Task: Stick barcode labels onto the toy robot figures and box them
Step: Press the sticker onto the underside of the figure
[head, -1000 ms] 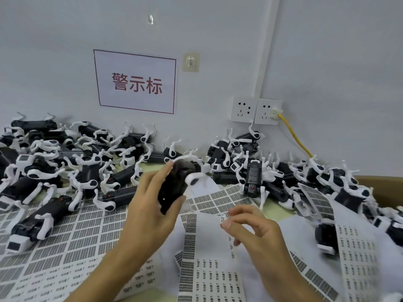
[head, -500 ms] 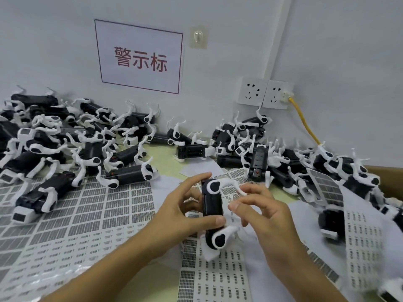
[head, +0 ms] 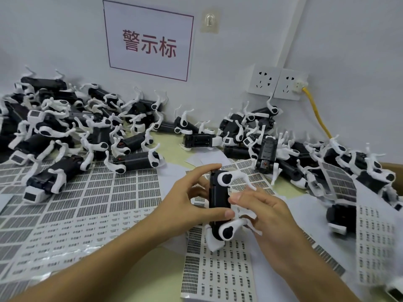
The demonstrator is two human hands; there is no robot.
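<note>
My left hand (head: pixel 192 203) grips a black toy robot figure (head: pixel 219 205) with white legs, held upright above the label sheets, thumb on its front and fingers behind. My right hand (head: pixel 265 216) is at the figure's right side, its fingertips touching the black body; whether a label sits under them I cannot tell. A barcode label sheet (head: pixel 216 273) lies just below the figure. A larger label sheet (head: pixel 91 205) covers the table to the left.
Heaps of black-and-white robot figures lie at the back left (head: pixel 72 131) and back right (head: pixel 272 147) against the wall. More label sheets (head: pixel 377 240) curl at the right. A cardboard box edge (head: pixel 392 168) shows far right. A yellow cable (head: pixel 318 114) hangs from the wall sockets.
The left hand brought the figure down from in front of the pile and turned it upright. The right hand rose from the label sheet to the figure's side.
</note>
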